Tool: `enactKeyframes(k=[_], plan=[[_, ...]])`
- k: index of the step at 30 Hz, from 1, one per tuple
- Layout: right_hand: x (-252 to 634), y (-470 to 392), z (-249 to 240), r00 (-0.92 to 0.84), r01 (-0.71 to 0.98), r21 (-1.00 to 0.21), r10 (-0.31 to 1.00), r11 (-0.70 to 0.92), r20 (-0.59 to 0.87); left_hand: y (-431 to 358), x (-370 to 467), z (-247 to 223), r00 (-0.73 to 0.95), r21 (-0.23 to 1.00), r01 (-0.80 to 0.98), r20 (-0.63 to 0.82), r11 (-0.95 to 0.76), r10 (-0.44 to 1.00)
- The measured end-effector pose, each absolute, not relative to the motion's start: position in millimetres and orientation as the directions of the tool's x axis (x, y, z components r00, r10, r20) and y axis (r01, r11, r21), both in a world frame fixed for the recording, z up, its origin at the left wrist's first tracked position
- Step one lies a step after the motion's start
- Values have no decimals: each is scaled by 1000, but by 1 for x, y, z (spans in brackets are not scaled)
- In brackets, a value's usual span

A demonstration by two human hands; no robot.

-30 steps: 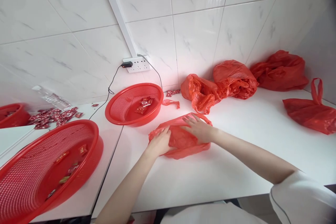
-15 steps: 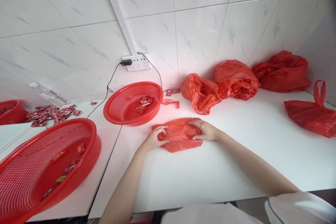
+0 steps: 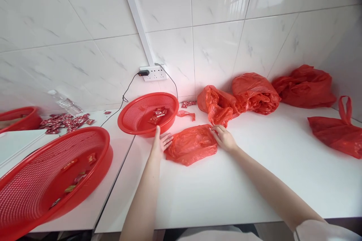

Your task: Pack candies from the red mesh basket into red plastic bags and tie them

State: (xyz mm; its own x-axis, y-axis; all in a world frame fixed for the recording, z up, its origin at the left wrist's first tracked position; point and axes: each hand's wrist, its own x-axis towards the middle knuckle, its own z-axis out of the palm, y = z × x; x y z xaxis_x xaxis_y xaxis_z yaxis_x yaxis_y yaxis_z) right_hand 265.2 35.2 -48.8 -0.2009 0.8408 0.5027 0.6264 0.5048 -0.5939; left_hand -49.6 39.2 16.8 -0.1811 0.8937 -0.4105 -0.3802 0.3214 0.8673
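A red plastic bag lies on the white table, full-looking and crumpled on top. My left hand is at its left side, fingers stretched out and thumb pointing up, holding nothing. At the bag's upper right corner, my right hand has its bent fingers closed on the plastic edge; the thumb is mostly hidden. Just behind my left hand stands a round red basket with a few red-wrapped packets in it.
A larger red basket with wrapped pieces stands at left. Behind it are a pile of red packets, a clear bottle and another basket with someone's hand. Bunched red bags line the wall; a handled bag lies right. A cable crosses the back.
My left hand has come off the bag's opening to its left side, fingers spreading. My right hand has closed at the upper right corner. The view has tilted slightly up.
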Motion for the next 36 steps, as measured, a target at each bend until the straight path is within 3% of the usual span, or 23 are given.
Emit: enactKeyframes(k=[3, 8, 16, 22, 30, 36], plan=[[264, 33, -47, -169, 599, -649, 866, 469, 470, 41, -58, 24, -262, 823, -523, -403, 222, 877], [261, 30, -42, -88, 481, -778, 905, 405, 417, 42, -74, 22, -223, 788, -556, -449, 265, 865], [262, 29, -48, 136, 17, -959, 950, 282, 282, 39, -81, 13, -194, 791, -588, -343, 170, 919], [269, 19, -39, 64, -489, -854, 984, 175, 165, 42, -78, 11, -172, 807, -563, -324, 177, 930], [270, 17, -32, 5, -648, -758, 996, 72, 90, 37, -74, 4, -157, 820, -557, -258, 130, 953], [278, 16, -29, 38, -612, -787, 997, 74, 64, 39, -72, 1, -195, 824, -560, -229, 84, 954]])
